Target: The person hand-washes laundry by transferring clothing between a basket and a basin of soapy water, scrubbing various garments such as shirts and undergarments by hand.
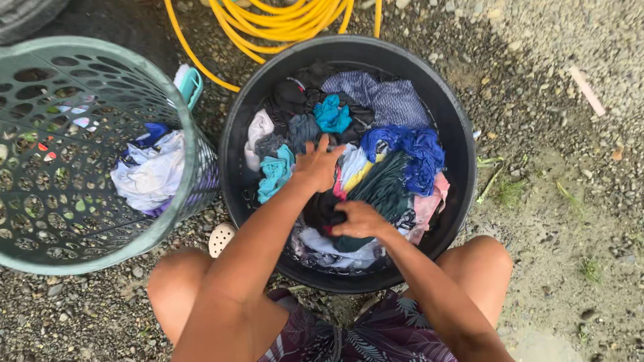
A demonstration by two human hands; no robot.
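A: Knees at the near rim of the black tub [463, 167], person crouched over it. Left hand [316, 164] lies palm-down on the pile at tub centre, fingers part spread, pressing on cloth rather than closed on anything I can see. Right hand [359, 220] sits nearer, toward the near rim, fingers curled shut on a dark garment [320, 211].

B: Progress?

A: My read: early to middle. Tub is full of tangled clothes [386, 181], heaped to about rim height. Teal piece [275, 173] left of centre, blue one [412, 151] right of centre, grey striped [389, 100] at the far side. Can't tell whether there is water under the pile.

B: Anything already out?

A: Green basket [194, 154] stands just left of the tub, nearly touching it, tipped toward the camera. It holds a small white-and-blue bundle [151, 171] against the wall nearest the tub; the rest shows bare mesh. So most of the load sits in the tub, and only a little in the basket. Which way items are moving, I can't judge from this.

B: Further out?

A: Yellow hose [282, 20] coiled on gravel just beyond the far rim. Teal brush [190, 84] on the ground off the far-left rim, between tub and basket.
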